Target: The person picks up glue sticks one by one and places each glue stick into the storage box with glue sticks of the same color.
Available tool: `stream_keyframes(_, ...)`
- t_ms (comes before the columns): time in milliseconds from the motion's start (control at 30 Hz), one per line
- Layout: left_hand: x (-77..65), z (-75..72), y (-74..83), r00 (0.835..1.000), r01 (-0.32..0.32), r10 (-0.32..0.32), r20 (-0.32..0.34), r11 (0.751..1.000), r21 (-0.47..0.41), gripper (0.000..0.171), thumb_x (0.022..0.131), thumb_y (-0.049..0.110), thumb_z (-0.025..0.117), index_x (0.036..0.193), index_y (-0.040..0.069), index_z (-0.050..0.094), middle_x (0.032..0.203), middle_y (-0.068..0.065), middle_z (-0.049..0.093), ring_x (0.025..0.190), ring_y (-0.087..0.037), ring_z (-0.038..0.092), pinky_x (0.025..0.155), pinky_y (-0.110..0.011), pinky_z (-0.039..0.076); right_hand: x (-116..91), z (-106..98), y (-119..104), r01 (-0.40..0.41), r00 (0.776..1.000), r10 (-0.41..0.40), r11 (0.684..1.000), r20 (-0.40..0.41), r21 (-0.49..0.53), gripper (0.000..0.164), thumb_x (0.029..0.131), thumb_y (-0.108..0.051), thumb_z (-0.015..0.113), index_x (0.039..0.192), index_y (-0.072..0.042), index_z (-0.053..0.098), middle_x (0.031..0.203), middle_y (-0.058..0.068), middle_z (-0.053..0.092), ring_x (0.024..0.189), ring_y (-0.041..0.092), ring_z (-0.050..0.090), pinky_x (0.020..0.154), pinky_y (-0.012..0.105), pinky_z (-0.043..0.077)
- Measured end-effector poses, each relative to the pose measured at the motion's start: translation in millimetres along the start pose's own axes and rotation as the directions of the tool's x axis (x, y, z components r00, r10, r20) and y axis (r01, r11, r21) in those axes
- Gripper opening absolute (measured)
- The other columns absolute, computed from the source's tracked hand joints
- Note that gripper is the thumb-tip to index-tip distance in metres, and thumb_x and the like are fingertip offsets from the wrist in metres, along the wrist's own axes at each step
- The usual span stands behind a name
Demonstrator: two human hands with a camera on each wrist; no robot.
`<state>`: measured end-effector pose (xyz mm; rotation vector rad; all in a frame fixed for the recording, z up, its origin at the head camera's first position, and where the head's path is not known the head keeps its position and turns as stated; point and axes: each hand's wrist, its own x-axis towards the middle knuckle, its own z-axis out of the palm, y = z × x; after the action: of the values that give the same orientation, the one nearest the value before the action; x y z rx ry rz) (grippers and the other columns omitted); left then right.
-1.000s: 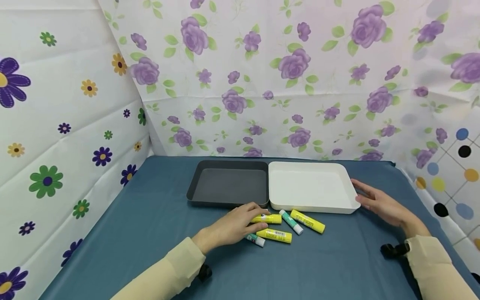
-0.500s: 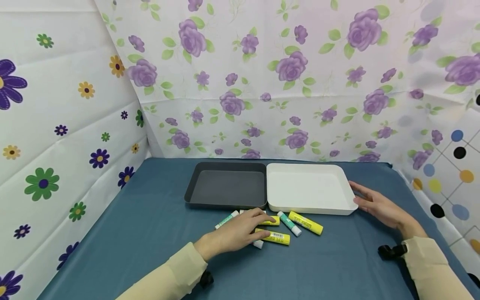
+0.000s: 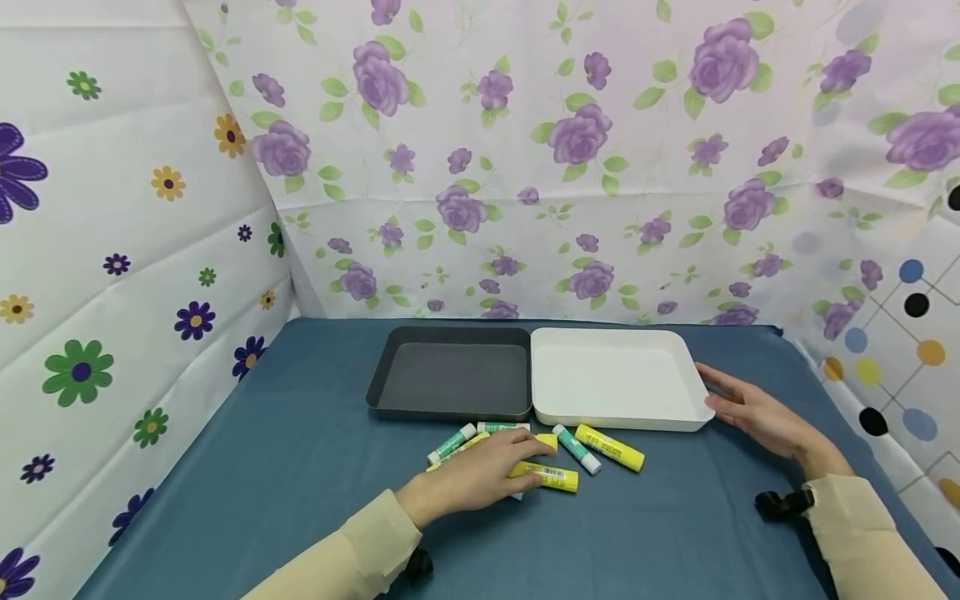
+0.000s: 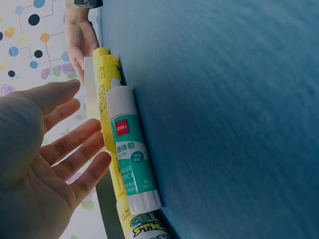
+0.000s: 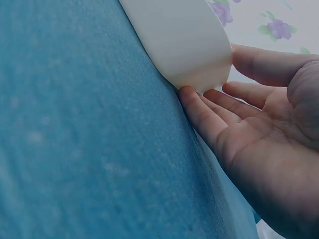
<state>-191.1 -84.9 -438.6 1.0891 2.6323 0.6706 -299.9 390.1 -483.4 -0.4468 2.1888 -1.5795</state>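
In the head view my left hand (image 3: 480, 475) is over a loose group of glue sticks in front of the trays. The left wrist view shows its fingers (image 4: 75, 144) spread and gripping nothing, beside a green glue stick (image 4: 130, 154) with a white cap. A yellow glue stick (image 3: 551, 477) lies partly under the hand; other green and yellow ones lie around it, some partly hidden. My right hand (image 3: 761, 417) touches the right side of the white tray (image 3: 693, 421). In the right wrist view its fairly straight fingers (image 5: 204, 114) rest against the tray's corner.
A dark grey tray (image 3: 450, 415) stands flush against the white tray's left side. Right of my left hand lie another green glue stick (image 3: 577, 450) and a yellow one (image 3: 610, 447). Blue cloth (image 3: 315, 483) covers the table; flowered sheets (image 3: 450, 167) hang behind and at the left.
My left hand has shifted right and nearer the front edge, uncovering green and yellow glue sticks on its left. My right hand stays at the white tray. The head view has shifted slightly.
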Motion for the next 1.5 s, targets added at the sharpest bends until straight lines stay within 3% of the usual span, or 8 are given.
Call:
stream_keyframes(300,4.4,2.8,-1.4,1.0,0.0,-0.001,0.022,1.0,0.013,0.044,0.106,0.04,0.06,0.148,0.029,0.058,0.142,0.006,0.056,0.124,-0.008,0.056,0.104,-0.033,0.049,2,0,-1,0.0,1.0,0.0,1.0,0.0,0.005,0.075,0.112,-0.02,0.05,0.169,-0.01,0.002,0.173,0.021,-0.006,0.156,0.047,-0.002,0.096,0.009,0.043)
stream_keyframes(600,9.4,3.5,-6.6,0.999,-0.003,0.008,0.05,0.996,-0.086,0.043,0.106,0.037,0.062,0.147,0.025,0.06,0.142,0.007,0.059,0.124,-0.006,0.056,0.105,-0.031,0.048,0,0,2,0.0,1.0,0.0,1.0,-0.003,0.002,0.075,0.112,-0.02,0.05,0.169,-0.01,0.002,0.173,0.021,-0.006,0.156,0.043,0.001,0.096,0.009,0.043)
stream_keyframes(833,12.0,6.5,-11.8,0.998,0.015,-0.005,0.063,0.989,-0.146,0.044,0.105,0.037,0.064,0.146,0.025,0.06,0.133,0.01,0.063,0.119,-0.002,0.057,0.103,-0.029,0.049,0,0,1,-0.003,1.0,0.003,1.0,0.0,0.021,0.075,0.112,-0.02,0.05,0.169,-0.011,0.001,0.173,0.02,-0.008,0.155,0.047,-0.004,0.096,0.009,0.043)
stream_keyframes(1500,14.6,12.1,-11.3,0.999,-0.002,0.004,0.033,0.998,-0.057,0.036,0.104,0.026,0.068,0.14,0.025,0.067,0.137,0.012,0.064,0.128,-0.006,0.057,0.109,-0.031,0.046,0,-1,1,-0.008,1.0,0.008,1.0,-0.001,0.002,0.075,0.112,-0.02,0.05,0.168,-0.01,0.001,0.173,0.021,-0.008,0.155,0.05,-0.004,0.095,0.009,0.042)
